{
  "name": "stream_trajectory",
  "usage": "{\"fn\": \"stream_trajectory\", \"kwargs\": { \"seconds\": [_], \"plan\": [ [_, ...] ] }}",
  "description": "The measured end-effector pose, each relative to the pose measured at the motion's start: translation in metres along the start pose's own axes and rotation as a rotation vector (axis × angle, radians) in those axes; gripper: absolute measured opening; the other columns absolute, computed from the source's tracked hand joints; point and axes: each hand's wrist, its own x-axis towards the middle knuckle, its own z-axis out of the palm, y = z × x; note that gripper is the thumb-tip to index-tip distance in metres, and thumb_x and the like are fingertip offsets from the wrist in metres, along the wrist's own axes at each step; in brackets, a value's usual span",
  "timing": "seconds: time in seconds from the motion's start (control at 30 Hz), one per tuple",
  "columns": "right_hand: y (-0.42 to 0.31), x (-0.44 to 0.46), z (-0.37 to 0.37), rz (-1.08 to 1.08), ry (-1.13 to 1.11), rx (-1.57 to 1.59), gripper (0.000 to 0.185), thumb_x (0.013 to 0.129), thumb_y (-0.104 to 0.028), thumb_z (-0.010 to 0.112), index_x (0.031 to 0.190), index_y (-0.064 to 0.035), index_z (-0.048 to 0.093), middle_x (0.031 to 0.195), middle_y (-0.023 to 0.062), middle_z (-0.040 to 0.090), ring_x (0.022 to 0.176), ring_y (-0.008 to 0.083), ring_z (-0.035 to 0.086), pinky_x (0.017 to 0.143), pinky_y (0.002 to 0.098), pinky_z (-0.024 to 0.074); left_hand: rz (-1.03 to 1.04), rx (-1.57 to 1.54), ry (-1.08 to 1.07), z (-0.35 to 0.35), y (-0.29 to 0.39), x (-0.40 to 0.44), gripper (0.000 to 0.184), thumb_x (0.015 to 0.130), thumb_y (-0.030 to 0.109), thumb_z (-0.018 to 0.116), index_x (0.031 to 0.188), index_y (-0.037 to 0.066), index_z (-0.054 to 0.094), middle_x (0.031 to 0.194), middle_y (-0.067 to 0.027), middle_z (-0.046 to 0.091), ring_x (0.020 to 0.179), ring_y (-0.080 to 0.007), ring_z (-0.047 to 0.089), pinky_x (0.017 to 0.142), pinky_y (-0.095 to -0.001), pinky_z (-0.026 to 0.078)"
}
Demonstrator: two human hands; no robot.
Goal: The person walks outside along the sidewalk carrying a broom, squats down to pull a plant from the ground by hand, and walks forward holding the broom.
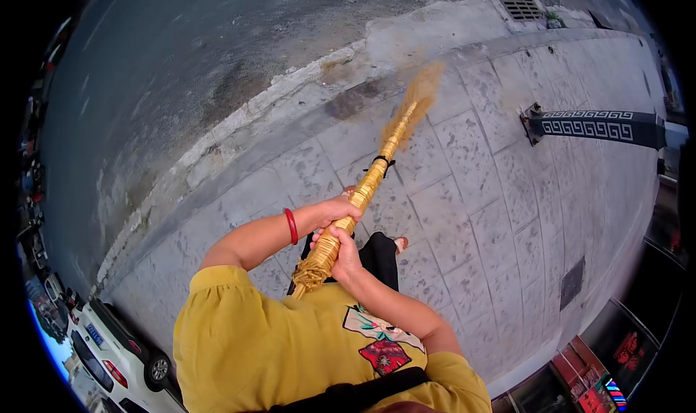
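Observation:
A straw broom [371, 182] runs slantwise up from my waist, its thick golden handle bound in wrapped strips and tied with a dark cord. Its brown bristles [417, 94] look blurred, over the pavement close to the kerb. My left hand [338, 209], below a red bangle [291, 226], is closed round the handle. Nearer the handle's ragged top end, my right hand [347, 256] grips it too. Parts of the fingers of both hands are hidden by the handle.
Stone paving [464, 217] lies around my feet, with a kerb and dark road [188, 58] to the left. A drain grate [518, 3] is ahead. To the right stands a dark patterned bollard [594, 127]. A white car [109, 351] is at the lower left.

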Motion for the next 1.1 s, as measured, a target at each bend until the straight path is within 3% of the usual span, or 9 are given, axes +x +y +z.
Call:
{"fn": "stream_trajectory", "kwargs": {
  "seconds": [0.1, 0.23, 0.37, 0.47, 0.63, 0.8, 0.87, 1.0, 1.1],
  "plan": [
    [0.017, 0.004, -0.007, 0.041, 0.009, 0.12, 0.026, 0.074, -0.024, 0.05, 0.091, -0.0039, 0.047, 0.079, 0.0096, 0.053, 0.077, 0.0218, 0.053, 0.076, 0.0353, 0.043, -0.282, 0.197, -0.215, -0.014, -0.047, 0.033, 0.039, 0.059, 0.013, 0.056, 0.094, 0.002, 0.041, 0.075, -0.0118, 0.047, 0.059, -0.0223, 0.051, 0.051, -0.0363, 0.045],
    [0.022, 0.007, -0.014, 0.134, 0.086, 0.269, 0.03, 0.072, -0.026, 0.049, 0.093, -0.0042, 0.048, 0.084, 0.0109, 0.055, 0.08, 0.0237, 0.053, 0.079, 0.0372, 0.0414, -0.496, 0.309, -0.04, 0.017, -0.009, -0.034, 0.044, 0.057, 0.026, 0.057, 0.094, 0.006, 0.045, 0.064, -0.0132, 0.049, 0.045, -0.0237, 0.049, 0.04, -0.0371, 0.04],
    [0.051, 0.018, -0.021, 0.38, 0.035, 0.066, 0.027, 0.071, -0.022, 0.05, 0.089, -0.0024, 0.048, 0.079, 0.0117, 0.055, 0.075, 0.0243, 0.053, 0.076, 0.0379, 0.0429, -0.26, 0.099, 0.108, -0.027, -0.063, -0.047, 0.027, 0.057, 0.018, 0.059, 0.074, -0.002, 0.053, 0.066, -0.0104, 0.052, 0.051, -0.02, 0.049, 0.046, -0.0341, 0.04],
    [0.065, 0.04, -0.006, 0.416, -0.086, -0.066, 0.027, 0.07, -0.021, 0.052, 0.09, -0.0032, 0.047, 0.081, 0.0104, 0.053, 0.076, 0.0233, 0.054, 0.074, 0.038, 0.0436, -0.168, 0.0, 0.262, -0.056, -0.067, -0.066, 0.027, 0.056, 0.018, 0.06, 0.074, -0.002, 0.054, 0.066, -0.0101, 0.052, 0.054, -0.0202, 0.049, 0.047, -0.0331, 0.04],
    [0.007, 0.085, 0.016, 0.51, -0.251, -0.348, 0.025, 0.07, -0.021, 0.052, 0.085, -0.0006, 0.049, 0.07, 0.012, 0.055, 0.06, 0.0216, 0.056, 0.057, 0.0329, 0.0486, -0.025, -0.401, 0.501, -0.081, -0.026, -0.051, 0.029, 0.059, 0.019, 0.059, 0.078, 0.0, 0.048, 0.066, -0.0129, 0.05, 0.051, -0.0233, 0.049, 0.046, -0.0372, 0.042],
    [-0.023, 0.054, -0.003, 0.593, -0.093, -0.772, 0.025, 0.07, -0.021, 0.056, 0.084, -0.0014, 0.05, 0.069, 0.0093, 0.054, 0.059, 0.0196, 0.057, 0.052, 0.0341, 0.05, 0.291, -0.809, 0.562, -0.032, -0.062, -0.048, 0.021, 0.065, 0.004, 0.053, 0.083, -0.001, 0.043, 0.065, -0.0108, 0.048, 0.051, -0.0244, 0.052, 0.047, -0.0351, 0.045],
    [-0.028, 0.035, -0.017, 0.677, -0.061, -0.834, 0.028, 0.067, -0.021, 0.059, 0.086, -0.003, 0.048, 0.069, 0.0103, 0.053, 0.056, 0.0211, 0.056, 0.048, 0.0349, 0.0488, 0.252, -0.988, 0.505, -0.015, -0.095, -0.039, 0.024, 0.067, 0.006, 0.055, 0.086, 0.0, 0.04, 0.068, -0.012, 0.049, 0.054, -0.0269, 0.054, 0.049, -0.0358, 0.047],
    [-0.056, 0.012, -0.036, 0.739, -0.084, -0.867, 0.027, 0.067, -0.023, 0.058, 0.081, -0.0006, 0.051, 0.065, 0.0125, 0.055, 0.05, 0.0226, 0.055, 0.045, 0.0351, 0.0471, -0.014, -1.114, 0.219, 0.0, -0.137, 0.002, 0.032, 0.068, 0.019, 0.051, 0.093, 0.002, 0.041, 0.085, -0.015, 0.051, 0.08, -0.0309, 0.053, 0.074, -0.045, 0.043],
    [-0.091, 0.004, -0.037, 0.702, -0.213, -0.845, 0.027, 0.067, -0.022, 0.057, 0.08, 0.0001, 0.052, 0.063, 0.0128, 0.056, 0.048, 0.0228, 0.055, 0.045, 0.0344, 0.0471, -0.114, -0.936, -0.005, 0.035, -0.078, -0.004, 0.041, 0.066, 0.024, 0.047, 0.099, 0.0, 0.043, 0.097, -0.0169, 0.051, 0.093, -0.0337, 0.05, 0.083, -0.0486, 0.039]
  ]
}}
